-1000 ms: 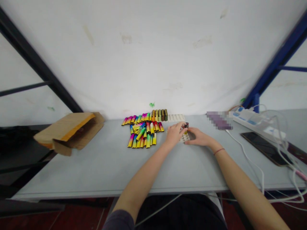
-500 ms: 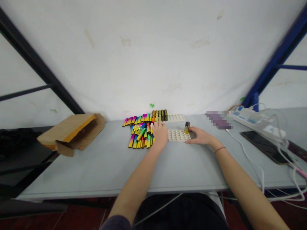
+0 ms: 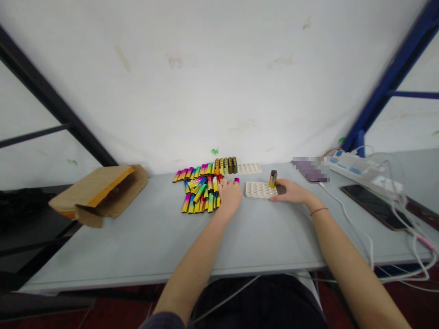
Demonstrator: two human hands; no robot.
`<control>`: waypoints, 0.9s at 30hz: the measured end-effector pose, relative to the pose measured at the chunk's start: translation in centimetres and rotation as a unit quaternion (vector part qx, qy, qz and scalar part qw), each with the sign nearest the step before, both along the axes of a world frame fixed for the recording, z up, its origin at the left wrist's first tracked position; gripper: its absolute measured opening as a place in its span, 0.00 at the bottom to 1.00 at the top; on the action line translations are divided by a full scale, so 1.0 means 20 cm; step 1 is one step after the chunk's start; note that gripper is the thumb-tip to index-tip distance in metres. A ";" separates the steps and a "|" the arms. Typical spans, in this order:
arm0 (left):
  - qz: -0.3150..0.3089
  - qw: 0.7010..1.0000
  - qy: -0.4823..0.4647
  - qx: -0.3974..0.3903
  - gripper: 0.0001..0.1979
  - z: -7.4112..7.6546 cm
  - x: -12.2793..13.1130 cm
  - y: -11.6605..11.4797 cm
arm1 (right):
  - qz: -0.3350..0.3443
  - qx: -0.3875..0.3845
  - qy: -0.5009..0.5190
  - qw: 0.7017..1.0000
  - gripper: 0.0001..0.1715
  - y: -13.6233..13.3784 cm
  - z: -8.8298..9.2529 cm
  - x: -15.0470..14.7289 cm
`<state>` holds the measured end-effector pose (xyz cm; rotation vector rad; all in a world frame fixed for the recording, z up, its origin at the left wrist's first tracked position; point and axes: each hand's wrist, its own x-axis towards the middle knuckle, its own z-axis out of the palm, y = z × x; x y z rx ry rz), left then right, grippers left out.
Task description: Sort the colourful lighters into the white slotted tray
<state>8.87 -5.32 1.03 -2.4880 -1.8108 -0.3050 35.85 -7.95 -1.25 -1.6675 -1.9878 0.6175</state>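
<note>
My left hand (image 3: 230, 195) is closed at the right edge of a pile of shiny rainbow-coloured lighters (image 3: 197, 191). A purple lighter end (image 3: 236, 181) pokes out past its fingers; the rest is hidden. To the right, my right hand (image 3: 291, 191) grips the right end of a white tray (image 3: 255, 190) with rows of holes, thumb and fingers on either side. One lighter (image 3: 273, 178) stands upright at that end of the tray, close to the fingertips. Behind the pile, a block of upright lighters (image 3: 225, 165) stands in rows beside a second white holed tray (image 3: 250, 168).
An open cardboard box (image 3: 99, 194) lies at the left. On the right are a purple phone (image 3: 310, 171) on a white cable, a dark phone (image 3: 373, 205) and a power strip (image 3: 363, 171) with tangled cables. A white wall (image 3: 219, 91) rises behind the table.
The near tray has shifted right with my right hand, leaving a gap between it and my left hand. A purple lighter end now shows at my left fingers.
</note>
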 end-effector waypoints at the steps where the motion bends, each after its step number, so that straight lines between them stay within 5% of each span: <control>1: 0.002 1.000 -0.004 0.002 0.19 0.00 0.00 0.00 | -0.001 -0.002 0.000 1.000 0.42 0.00 0.01 0.00; 7: 0.032 0.999 -0.016 0.034 0.20 -0.02 0.04 0.05 | 0.000 -0.016 -0.002 1.000 0.44 -0.02 0.02 0.03; 27: 0.008 0.999 -0.027 -0.034 0.18 -0.01 0.07 0.06 | 0.000 -0.006 -0.015 1.000 0.43 -0.01 0.00 0.05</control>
